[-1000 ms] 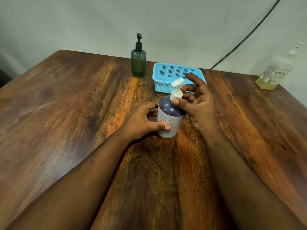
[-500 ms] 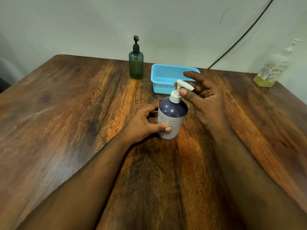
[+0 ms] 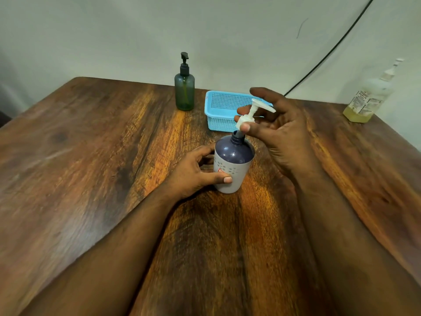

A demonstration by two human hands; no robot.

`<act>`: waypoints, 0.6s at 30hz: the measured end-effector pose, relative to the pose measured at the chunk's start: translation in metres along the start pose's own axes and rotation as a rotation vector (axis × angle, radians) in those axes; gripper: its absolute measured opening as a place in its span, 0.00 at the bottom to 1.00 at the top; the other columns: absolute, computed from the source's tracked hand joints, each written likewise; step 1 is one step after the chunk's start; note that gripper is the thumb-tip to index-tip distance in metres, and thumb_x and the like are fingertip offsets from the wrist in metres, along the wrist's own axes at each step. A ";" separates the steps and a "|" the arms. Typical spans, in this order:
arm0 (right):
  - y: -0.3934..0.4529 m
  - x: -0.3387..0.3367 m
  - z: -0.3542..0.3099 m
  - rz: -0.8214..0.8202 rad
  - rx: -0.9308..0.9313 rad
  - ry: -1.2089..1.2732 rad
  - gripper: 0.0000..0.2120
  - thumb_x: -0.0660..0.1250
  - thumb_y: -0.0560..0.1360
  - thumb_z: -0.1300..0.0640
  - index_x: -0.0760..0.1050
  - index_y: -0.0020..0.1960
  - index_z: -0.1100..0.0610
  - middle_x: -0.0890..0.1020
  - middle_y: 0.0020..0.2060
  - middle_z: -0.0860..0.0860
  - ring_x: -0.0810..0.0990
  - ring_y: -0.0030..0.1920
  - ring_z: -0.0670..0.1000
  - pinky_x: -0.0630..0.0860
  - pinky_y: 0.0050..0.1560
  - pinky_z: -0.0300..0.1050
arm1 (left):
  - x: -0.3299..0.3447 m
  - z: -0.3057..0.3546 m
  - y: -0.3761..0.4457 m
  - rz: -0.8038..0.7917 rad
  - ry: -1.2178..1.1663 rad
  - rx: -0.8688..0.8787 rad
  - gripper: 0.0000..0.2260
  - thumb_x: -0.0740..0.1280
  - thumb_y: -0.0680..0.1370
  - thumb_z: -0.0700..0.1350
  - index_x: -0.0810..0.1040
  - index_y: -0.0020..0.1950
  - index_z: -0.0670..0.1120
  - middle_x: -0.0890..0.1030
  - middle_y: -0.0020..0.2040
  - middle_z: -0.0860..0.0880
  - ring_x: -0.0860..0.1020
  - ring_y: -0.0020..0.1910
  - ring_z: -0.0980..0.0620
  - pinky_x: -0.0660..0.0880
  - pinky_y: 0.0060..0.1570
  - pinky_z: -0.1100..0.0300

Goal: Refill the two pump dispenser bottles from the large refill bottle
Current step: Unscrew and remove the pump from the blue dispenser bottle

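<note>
Now the right hand point(image 3: 280, 133) has lifted the white pump point(image 3: 247, 117) clear of the bottle point(image 3: 232, 165) neck, pinching its collar; left hand point(image 3: 196, 172) still grips the bottle, upright at mid-worktop point(image 3: 91, 156).

The right hand point(image 3: 280, 131) has lifted the white pump point(image 3: 250, 115) off its bottle point(image 3: 232, 165).

Wooden table point(image 3: 95, 160): dark brown top with orange-streaked grain and a rounded far-left corner, set against the wall. Light blue perforated plastic basket point(image 3: 224, 106): rectangular, standing upright on the far middle part of the table. Pale grey-green wall point(image 3: 136, 30) behind the table, with a black cable point(image 3: 328, 53) running diagonally across it from the upper right down toward the table's far edge, and a short dark mark near the cable.
</note>
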State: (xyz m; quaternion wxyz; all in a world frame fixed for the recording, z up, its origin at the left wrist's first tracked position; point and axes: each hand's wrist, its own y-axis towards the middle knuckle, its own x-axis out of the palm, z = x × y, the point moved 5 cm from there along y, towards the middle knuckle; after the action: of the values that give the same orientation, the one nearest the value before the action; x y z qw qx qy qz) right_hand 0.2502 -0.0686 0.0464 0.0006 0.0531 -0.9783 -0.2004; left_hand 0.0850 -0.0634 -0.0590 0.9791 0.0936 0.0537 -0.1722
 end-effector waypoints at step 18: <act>0.002 0.008 -0.032 0.042 -0.066 -0.226 0.23 0.75 0.69 0.65 0.77 0.62 0.50 0.83 0.55 0.55 0.83 0.54 0.51 0.82 0.51 0.53 | -0.002 -0.002 0.002 0.000 0.027 -0.032 0.29 0.80 0.65 0.42 0.76 0.64 0.53 0.78 0.63 0.52 0.77 0.61 0.57 0.76 0.52 0.68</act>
State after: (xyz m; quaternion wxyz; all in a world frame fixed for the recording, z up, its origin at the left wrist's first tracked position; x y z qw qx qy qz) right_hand 0.2426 -0.0801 0.0767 -0.1037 0.0096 -0.9658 -0.2374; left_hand 0.0838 -0.0608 -0.0609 0.9797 0.0802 0.0697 -0.1702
